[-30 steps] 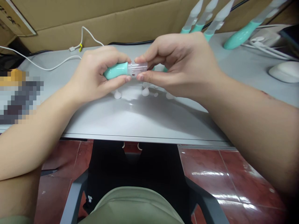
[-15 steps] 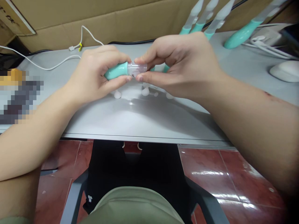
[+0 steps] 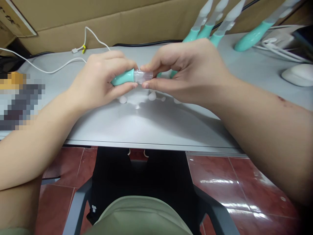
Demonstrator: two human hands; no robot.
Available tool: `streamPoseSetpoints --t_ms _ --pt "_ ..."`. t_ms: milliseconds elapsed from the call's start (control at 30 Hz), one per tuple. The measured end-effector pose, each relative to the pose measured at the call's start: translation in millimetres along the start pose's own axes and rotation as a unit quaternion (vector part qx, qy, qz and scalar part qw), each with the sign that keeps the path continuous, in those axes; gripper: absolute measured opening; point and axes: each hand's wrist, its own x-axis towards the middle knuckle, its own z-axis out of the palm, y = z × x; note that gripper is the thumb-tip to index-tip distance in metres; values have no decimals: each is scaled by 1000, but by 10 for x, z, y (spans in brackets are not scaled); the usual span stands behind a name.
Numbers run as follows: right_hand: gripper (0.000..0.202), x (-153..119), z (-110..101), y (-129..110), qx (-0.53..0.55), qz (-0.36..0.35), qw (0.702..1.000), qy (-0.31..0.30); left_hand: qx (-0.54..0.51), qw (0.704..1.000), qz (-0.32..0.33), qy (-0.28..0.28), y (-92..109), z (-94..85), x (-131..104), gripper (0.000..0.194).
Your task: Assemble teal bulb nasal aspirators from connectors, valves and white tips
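My left hand (image 3: 100, 76) is wrapped round a glossy teal bulb (image 3: 124, 77), its thumb and forefinger near the bulb's collar. A clear plastic tube (image 3: 143, 76) extends rightward from that collar, in line with the bulb. The thumb and fingertips of my right hand (image 3: 186, 70) pinch the tube's far end. Together the two parts resemble the body of a nasal aspirator, held level just above the desk. Below the hands lie several small white pieces (image 3: 152, 95), some partly hidden. Behind my right hand, more teal and whitish parts show only in bits.
Several assembled teal aspirators (image 3: 226, 24) with white cone tips stand at the back right; another (image 3: 254, 34) leans beside them. A white mouse (image 3: 298, 75) and coiled cables lie rightward. A white cable (image 3: 56, 70) crosses the grey desk (image 3: 137, 130) at left. Cardboard (image 3: 137, 23) stands behind.
Both hands, with the bulb and tube, have sunk slightly toward the desk. More of the standing aspirators' teal bulbs shows above my right hand. The grip of each hand looks the same.
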Motion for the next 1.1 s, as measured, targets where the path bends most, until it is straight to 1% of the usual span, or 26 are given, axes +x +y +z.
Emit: streamPoseSetpoints --t_ms 67,133,233,300,400,467,600,667,733,800,900,933,1000,1033,1067,1100 --pt "11 5 -8 14 -7 1 1000 -5 4 1000 -20 -16 -1 -1 -4 32" --pt "12 12 -12 30 -13 0 1000 -4 7 999 -24 -22 -2 1 -12 31" --pt "11 16 1 38 -16 -13 1000 -16 1 1000 -10 -25 -3 5 -21 34" --pt "10 12 22 22 -18 -16 1000 -16 -2 999 -23 -36 1 4 -19 35" --pt "10 7 55 -23 -13 -10 1000 14 -14 999 -39 -31 11 2 -5 47" --pt "10 13 64 -44 -6 -13 1000 21 -17 998 -46 -28 14 3 4 53" --pt "12 35 51 -41 -20 1 1000 -3 -31 997 -60 -31 9 10 9 53" --pt "12 42 46 -46 -37 5 999 -5 -43 996 -65 -31 14 9 13 54" --pt "12 44 53 -70 -50 -6 999 5 -52 995 -76 -28 28 0 22 51" --pt "14 45 69 -107 -58 -12 998 29 -73 994 -78 -15 41 -16 39 46" --pt "26 48 91 -148 -52 -3 996 75 -112 992 -62 21 16 -40 61 40" --pt "30 49 93 -151 -49 0 995 89 -119 990 -66 32 -11 -46 64 37" --pt "32 43 91 -144 -59 -3 993 101 -121 987 -101 44 -94 -55 60 31" --pt "29 35 89 -139 -76 -13 993 90 -121 984 -126 41 -146 -55 54 29" --pt "23 24 89 -135 -101 -28 992 65 -122 981 -146 39 -200 -51 47 29" --pt "15 10 94 -135 -132 -47 990 27 -121 979 -160 33 -252 -41 39 29"
